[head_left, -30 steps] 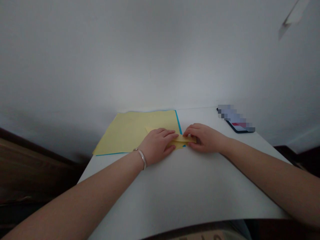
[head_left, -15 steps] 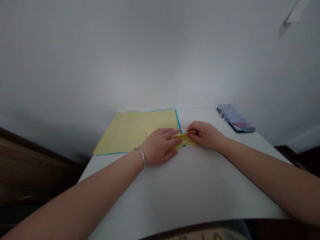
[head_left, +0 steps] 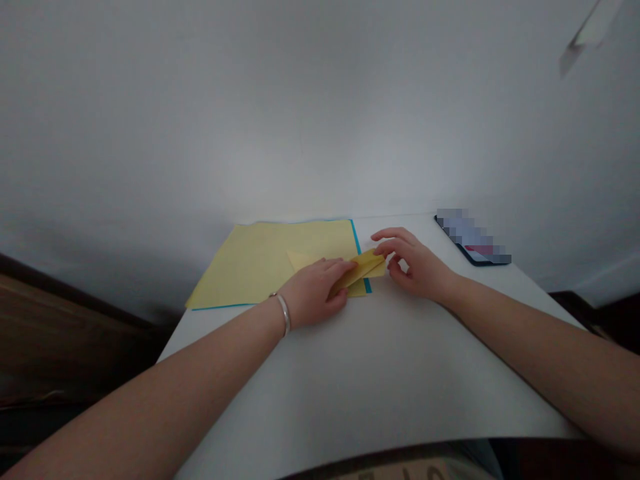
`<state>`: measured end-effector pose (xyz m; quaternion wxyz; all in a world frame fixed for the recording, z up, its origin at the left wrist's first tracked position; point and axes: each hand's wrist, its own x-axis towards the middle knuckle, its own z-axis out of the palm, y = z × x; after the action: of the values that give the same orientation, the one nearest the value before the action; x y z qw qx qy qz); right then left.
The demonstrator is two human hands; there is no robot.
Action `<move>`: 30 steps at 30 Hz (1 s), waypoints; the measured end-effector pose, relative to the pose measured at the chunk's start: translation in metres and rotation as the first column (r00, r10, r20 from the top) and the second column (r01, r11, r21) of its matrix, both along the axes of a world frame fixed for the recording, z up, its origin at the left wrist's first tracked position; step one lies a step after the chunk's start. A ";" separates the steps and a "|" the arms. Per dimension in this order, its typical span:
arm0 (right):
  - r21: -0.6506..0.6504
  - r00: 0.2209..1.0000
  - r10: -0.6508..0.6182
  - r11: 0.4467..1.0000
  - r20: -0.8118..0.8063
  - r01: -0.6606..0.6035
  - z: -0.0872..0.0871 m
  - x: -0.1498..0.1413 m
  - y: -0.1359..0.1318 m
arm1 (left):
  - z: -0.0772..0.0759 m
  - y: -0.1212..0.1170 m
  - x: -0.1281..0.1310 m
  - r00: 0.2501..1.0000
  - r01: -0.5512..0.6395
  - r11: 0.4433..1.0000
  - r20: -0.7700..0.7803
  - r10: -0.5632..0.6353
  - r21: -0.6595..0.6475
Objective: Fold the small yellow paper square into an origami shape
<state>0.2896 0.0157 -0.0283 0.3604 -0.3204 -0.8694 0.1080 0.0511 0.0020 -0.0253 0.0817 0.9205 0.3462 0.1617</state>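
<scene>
1. Far left: a wooden panel (head_left: 55,340) stands below and beside the table (head_left: 350,380), in shadow.
2. Left part of the table: a large yellow sheet (head_left: 270,250) lies flat near the wall (head_left: 300,120). Blue edging (head_left: 356,235) shows along its right side and in a thin line along its near side.
3. Your left wrist wears a silver-coloured bracelet (head_left: 285,316).
4. Your left hand (head_left: 316,291) lies low over the near right part of the sheet, palm down. It grasps the folded yellow paper (head_left: 369,265), fingers across the top and thumb at the near side.
5. A pale yellow point shows just behind your left hand, over the large sheet; you cannot tell whether it belongs to the folded piece.
6. The folded paper sits between your two hands and crosses the blue edging. Its layers slant up to the right, and its right end reaches past the sheet.
7. Your right hand (head_left: 414,265) is loosely parted, fingers bent, thumb apart from the paper. One fingertip touches the far corner of the paper's right end; another finger extends above it.
8. Right: a phone (head_left: 473,245) lies on the table, well apart from your right hand, its screen partly pixelated.
</scene>
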 end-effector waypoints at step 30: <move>0.198 0.830 -0.191 0.975 0.524 0.099 0.006 -0.015 -0.008 | -0.005 0.005 0.001 0.975 0.215 0.962 -0.100 -0.200 0.170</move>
<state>0.2747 0.0081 -0.0221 0.1330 -0.3723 -0.9145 -0.0856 0.0518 0.0075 -0.0305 0.0007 0.9612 0.2347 0.1449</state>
